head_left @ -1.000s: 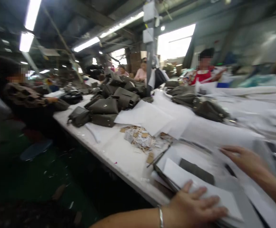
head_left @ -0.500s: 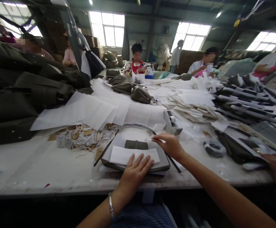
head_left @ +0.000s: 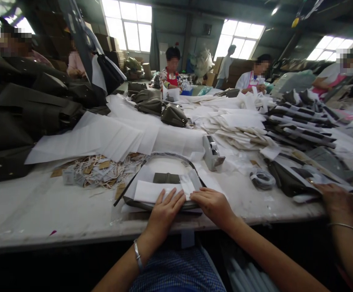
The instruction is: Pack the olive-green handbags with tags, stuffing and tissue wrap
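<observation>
My left hand [head_left: 164, 211] lies flat, fingers spread, on white tissue paper [head_left: 150, 191] that covers an olive handbag [head_left: 166, 178] at the table's near edge. A silver bracelet sits on that wrist. My right hand [head_left: 213, 205] rests beside it on the bag's right end, fingers curled down over the paper and the bag's edge. The bag's dark strap [head_left: 176, 158] arcs behind it.
A pile of tags with strings [head_left: 94, 172] lies left of the bag, and dark olive bags [head_left: 21, 117] are stacked far left. A tape dispenser [head_left: 211, 152] stands behind. White paper sheets [head_left: 115, 136] and wrapped bags [head_left: 301, 121] fill the table. A co-worker's hand [head_left: 334, 198] works at right.
The view swung from the left down the table to straight ahead. My right hand drew back from the bag's far side to its near right end, close to my left hand.
</observation>
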A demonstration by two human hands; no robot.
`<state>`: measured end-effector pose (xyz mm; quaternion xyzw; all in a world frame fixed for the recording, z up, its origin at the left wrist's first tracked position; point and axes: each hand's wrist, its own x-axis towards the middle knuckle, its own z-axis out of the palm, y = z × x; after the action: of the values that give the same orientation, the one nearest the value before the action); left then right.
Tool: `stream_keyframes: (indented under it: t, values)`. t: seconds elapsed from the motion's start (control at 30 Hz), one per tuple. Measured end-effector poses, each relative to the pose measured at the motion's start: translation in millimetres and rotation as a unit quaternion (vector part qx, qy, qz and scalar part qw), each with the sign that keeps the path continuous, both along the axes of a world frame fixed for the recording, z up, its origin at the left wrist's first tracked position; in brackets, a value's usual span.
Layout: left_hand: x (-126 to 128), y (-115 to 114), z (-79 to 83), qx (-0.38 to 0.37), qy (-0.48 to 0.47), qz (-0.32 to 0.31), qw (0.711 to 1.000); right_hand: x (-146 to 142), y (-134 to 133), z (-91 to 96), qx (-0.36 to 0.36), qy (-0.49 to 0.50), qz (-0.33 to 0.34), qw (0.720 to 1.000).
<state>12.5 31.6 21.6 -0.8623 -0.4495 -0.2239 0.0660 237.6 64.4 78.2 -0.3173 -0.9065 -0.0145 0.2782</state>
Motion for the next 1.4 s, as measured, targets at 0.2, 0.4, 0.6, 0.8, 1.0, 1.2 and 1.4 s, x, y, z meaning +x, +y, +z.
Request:
stream_keyframes:
  t: [0.2, 0.4, 0.6, 0.8, 1.0, 1.2, 1.4]
  values:
    - [1, -1, 1.4, -0.013, -0.028, 0.003, 1.000, -3, -24, -5.2, 0.031, 0.023, -0.003, 0.999]
    - [-1, -2, 4.6, -0.003, -0.024, 0.009, 1.000, -5, -41, -18.8, 0.061, 0.023, -0.021, 0.998]
    - [-8, -2, 2.3, 0.049, 0.034, -0.053, 0.997, -8, -41, -3.6, -0.016, 0.023, -0.020, 0.999]
    - [-9, -2, 0.1, 0.094, 0.035, -0.050, 0.994, -29, 30, 18.2, -0.088, -0.037, -0.083, 0.992]
    - [-7, -2, -2.3, 0.107, 0.035, -0.043, 0.993, -52, 82, -6.9, -0.124, -0.206, -0.063, 0.969]
    - [-6, -4, -5.9, 0.106, 0.027, -0.038, 0.993, -64, 76, -12.4, -0.124, -0.264, -0.137, 0.947]
    - [-4, -4, -10.7, 0.107, 0.016, -0.037, 0.993, -60, 89, -4.5, -0.127, -0.295, -0.107, 0.941]
